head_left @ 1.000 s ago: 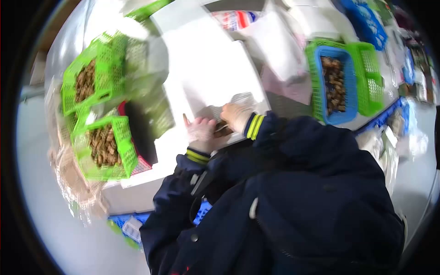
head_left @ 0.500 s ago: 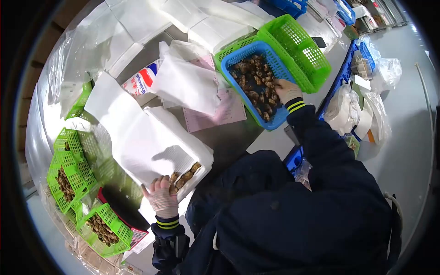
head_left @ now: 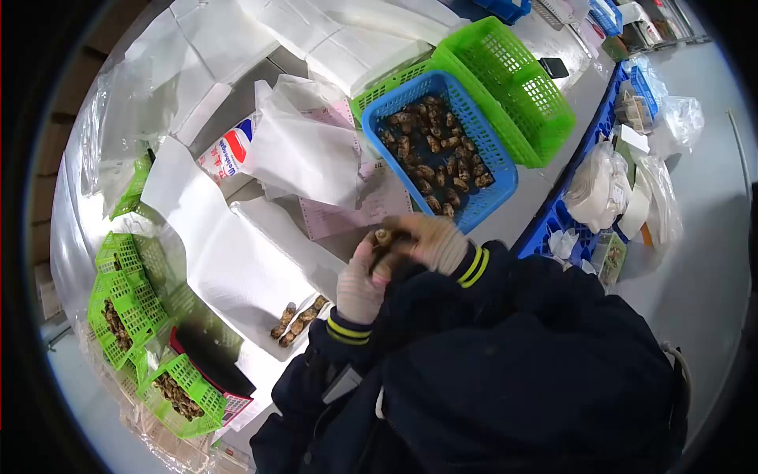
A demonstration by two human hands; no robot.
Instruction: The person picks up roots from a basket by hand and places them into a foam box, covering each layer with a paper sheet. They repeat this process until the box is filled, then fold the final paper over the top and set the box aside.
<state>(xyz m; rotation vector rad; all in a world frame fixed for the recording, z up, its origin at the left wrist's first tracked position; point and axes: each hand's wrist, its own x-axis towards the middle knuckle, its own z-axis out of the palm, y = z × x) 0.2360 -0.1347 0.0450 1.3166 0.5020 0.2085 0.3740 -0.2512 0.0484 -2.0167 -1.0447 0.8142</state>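
Just below the blue basket (head_left: 505,180), my two gloved hands meet over a dark brown, knobbly piece (head_left: 384,237). My left hand (head_left: 361,286) has its fingers closed on it from the left. My right hand (head_left: 433,241) reaches in from the right, its fingers bent and partly blurred against the same piece. Several similar brown pieces (head_left: 450,144) lie loose in the blue basket. A few more pieces (head_left: 298,322) rest in the lower corner of the white paper-lined box (head_left: 245,272), left of my sleeve.
Green baskets (head_left: 545,118) stand behind the blue one. White sheets (head_left: 304,150) and pink printed paper (head_left: 339,217) lie mid-table. Green baskets of brown pieces (head_left: 180,395) are at the left. A phone (head_left: 553,68) lies at the upper right; bagged items (head_left: 598,186) sit at the right.
My right hand has left the blue basket and come down to the middle. My left hand has moved up and right from the white box, and both now meet at one brown piece.
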